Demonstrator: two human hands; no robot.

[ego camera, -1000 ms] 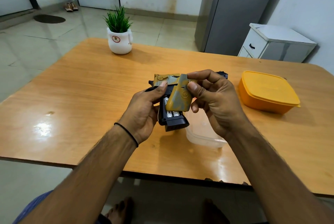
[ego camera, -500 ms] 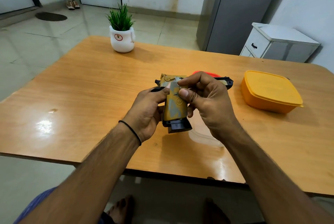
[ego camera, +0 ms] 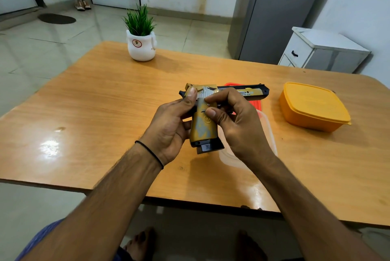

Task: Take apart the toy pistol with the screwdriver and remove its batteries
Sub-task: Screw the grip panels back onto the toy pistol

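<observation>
I hold a yellow, grey and black toy pistol above the middle of the wooden table, grip pointing toward me and barrel to the right. My left hand grips the back of the pistol, thumb on the slide. My right hand pinches the yellow grip cover with thumb and forefinger, and the cover lies flat over the grip. The batteries are hidden under it. No screwdriver is in view.
A clear plastic container stands under my right hand, with a red lid behind it. An orange lidded box sits at the right. A white pot with a green plant stands at the table's far side.
The grip cover, held tilted off the grip with the batteries showing a second ago, now lies flat over the grip. Both hands and the pistol shifted slightly.
</observation>
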